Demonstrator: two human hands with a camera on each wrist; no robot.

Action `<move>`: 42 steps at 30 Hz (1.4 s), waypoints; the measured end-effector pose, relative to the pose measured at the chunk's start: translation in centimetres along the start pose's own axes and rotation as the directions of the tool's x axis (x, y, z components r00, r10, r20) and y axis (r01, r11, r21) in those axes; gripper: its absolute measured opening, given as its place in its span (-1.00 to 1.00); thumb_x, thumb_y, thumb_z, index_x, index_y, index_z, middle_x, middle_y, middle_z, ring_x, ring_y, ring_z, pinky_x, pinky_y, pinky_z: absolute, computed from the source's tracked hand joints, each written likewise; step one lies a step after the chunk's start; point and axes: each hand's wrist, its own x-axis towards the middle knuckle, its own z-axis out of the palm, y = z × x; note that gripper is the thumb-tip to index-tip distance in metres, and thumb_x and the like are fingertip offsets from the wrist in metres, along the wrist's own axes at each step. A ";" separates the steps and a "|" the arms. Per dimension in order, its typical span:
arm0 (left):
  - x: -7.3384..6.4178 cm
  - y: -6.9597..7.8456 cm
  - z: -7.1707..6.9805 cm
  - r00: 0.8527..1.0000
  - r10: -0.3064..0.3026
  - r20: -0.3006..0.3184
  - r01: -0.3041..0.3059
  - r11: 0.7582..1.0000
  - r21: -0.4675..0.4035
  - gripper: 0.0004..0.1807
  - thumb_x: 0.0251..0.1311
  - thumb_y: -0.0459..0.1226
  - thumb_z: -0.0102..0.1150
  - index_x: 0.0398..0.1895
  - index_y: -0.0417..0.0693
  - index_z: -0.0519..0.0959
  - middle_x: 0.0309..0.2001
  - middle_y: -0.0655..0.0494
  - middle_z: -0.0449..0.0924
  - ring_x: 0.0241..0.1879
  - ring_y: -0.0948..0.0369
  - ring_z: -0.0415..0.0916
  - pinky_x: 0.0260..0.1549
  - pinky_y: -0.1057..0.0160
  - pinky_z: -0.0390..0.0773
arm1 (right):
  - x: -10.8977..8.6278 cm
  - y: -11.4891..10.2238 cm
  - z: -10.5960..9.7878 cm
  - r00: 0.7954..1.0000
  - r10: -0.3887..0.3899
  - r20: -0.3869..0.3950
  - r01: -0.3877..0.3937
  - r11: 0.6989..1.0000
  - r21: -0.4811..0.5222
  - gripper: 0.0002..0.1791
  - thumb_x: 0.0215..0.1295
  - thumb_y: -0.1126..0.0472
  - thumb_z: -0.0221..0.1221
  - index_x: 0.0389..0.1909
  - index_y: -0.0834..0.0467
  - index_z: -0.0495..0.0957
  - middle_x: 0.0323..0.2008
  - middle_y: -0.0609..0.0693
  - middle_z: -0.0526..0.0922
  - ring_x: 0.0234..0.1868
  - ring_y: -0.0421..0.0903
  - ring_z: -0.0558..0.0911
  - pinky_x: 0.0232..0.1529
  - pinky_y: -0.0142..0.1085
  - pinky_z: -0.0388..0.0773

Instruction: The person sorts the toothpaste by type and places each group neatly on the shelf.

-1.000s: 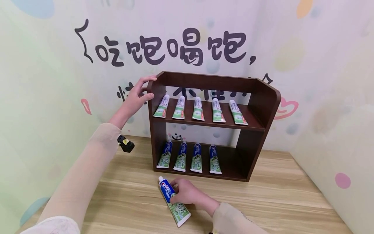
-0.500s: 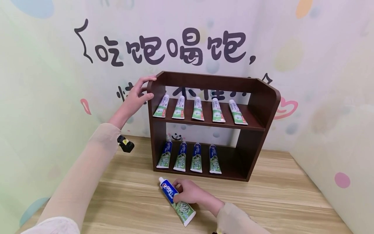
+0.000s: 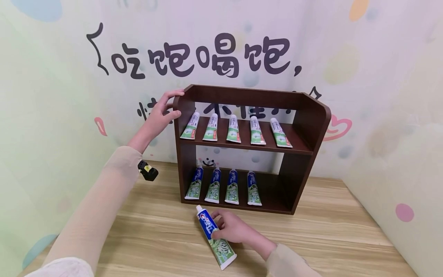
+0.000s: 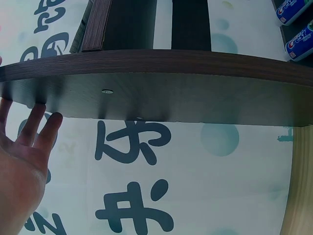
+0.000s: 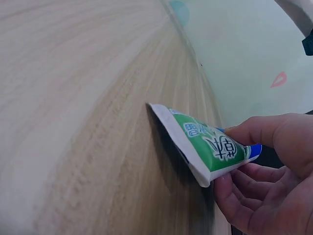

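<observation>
In the head view my right hand (image 3: 230, 227) pinches a blue and green toothpaste tube (image 3: 223, 252) by its right edge, in front of a dark brown two-tier shelf rack (image 3: 249, 92). The tube slants, white cap toward the rack and flat end toward me. From the right wrist view, the thumb lies on one face of the tube (image 5: 210, 144), with curled fingers beneath and a shadow on the wood below. My left hand (image 3: 160, 117) rests on the rack's upper left side. Its fingers (image 4: 49, 129) look fairly straight against the side panel (image 4: 161, 95) in the left wrist view.
Several white and green tubes (image 3: 233, 130) lie in a row on the upper shelf. Several blue and green tubes (image 3: 232, 188) line the lower shelf, leaving a gap at its right end. The wooden table (image 3: 155, 231) meets a printed wall (image 3: 346, 77) behind.
My right hand has moved the toothpaste tube to the right, in front of the rack. My left hand stays on the rack's side.
</observation>
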 end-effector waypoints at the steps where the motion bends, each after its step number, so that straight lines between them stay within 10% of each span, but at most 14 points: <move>1: 0.0 0.0 0.0 1.000 0.003 -0.001 -0.003 1.000 0.000 -0.44 0.31 -0.36 0.04 0.38 0.03 0.30 0.53 0.22 0.15 0.37 -0.10 0.28 0.08 0.12 0.43 | -0.1 0.0 -0.2 1.000 -0.003 -0.005 0.003 1.000 0.004 -0.46 0.02 0.31 0.37 0.06 0.19 0.45 -0.28 0.09 0.67 -0.28 -0.08 0.63 -0.24 -0.21 0.63; 24: 0.0 0.0 0.1 1.000 0.011 -0.008 -0.011 1.000 -0.002 -0.46 0.31 -0.36 0.04 0.37 0.05 0.31 0.53 0.21 0.16 0.38 -0.06 0.28 0.12 0.13 0.39 | -1.3 1.5 -5.1 0.972 -0.025 -0.234 0.044 0.996 0.076 -0.40 0.13 0.33 0.34 0.23 0.18 0.41 -0.31 0.10 0.66 -0.32 -0.11 0.63 -0.25 -0.24 0.63; 42: 0.0 -0.2 0.0 1.000 0.011 -0.007 -0.011 1.000 -0.006 -0.47 0.32 -0.33 0.06 0.36 0.06 0.32 0.52 0.22 0.16 0.32 -0.08 0.32 0.01 0.22 0.44 | -1.2 4.1 -9.5 0.862 0.024 -0.506 0.010 0.998 0.064 -0.38 0.14 0.37 0.31 0.26 0.06 0.45 -0.20 0.19 0.74 -0.29 -0.09 0.69 -0.23 -0.25 0.64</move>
